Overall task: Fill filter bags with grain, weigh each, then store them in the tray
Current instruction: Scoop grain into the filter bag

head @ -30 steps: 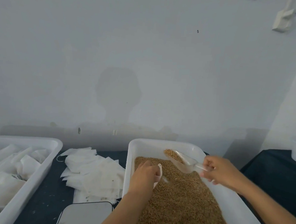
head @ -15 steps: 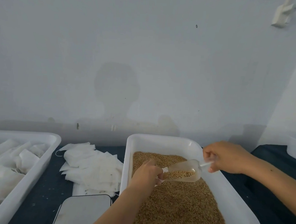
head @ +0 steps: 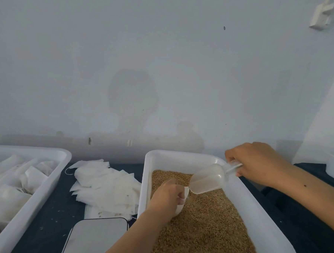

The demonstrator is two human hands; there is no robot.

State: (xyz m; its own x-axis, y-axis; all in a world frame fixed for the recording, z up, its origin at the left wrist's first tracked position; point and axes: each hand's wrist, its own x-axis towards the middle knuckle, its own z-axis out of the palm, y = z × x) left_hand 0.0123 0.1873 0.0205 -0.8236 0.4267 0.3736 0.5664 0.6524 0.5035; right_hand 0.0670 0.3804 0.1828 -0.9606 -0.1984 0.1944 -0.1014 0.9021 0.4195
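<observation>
We see the right hand gripping the scoop handle, spout tilted down-left toward the filter bag pinched in the left hand, just below, over the grain bin.

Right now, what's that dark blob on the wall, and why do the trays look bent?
Head view: the blob on the wall is a soft shadow, seemingly the person's head, so light comes from behind; a fainter one sits right of it. Wide lens bows the left tray and grain tray outward. The picture is hazy; the scoop looks milky, no harsh glare.
</observation>
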